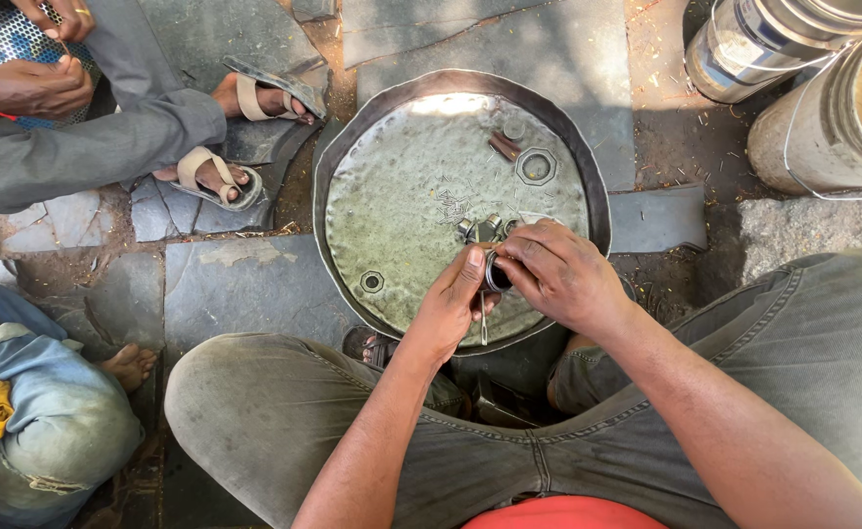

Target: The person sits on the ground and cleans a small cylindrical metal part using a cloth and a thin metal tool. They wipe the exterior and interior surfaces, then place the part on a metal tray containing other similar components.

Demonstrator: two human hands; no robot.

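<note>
- Left hand (450, 304) and right hand (558, 279) pinch one small dark ring (496, 274) between closed fingertips, over the drum lid (401, 196).
- Small metal bits (485, 228) lie just beyond the grip.
- If a fingertip slips, the ring may drop among them.

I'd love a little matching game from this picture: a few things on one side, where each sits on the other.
Things:
1. small dark ring
2. hexagonal bung fitting
3. metal buckets
4. sandalled feet

Places:
A. top right, on the ground
B. pinched between left hand and right hand
C. left of the drum lid, on the stone paving
D. on the drum lid, upper right part

Pairs: 1-B, 2-D, 3-A, 4-C
</note>
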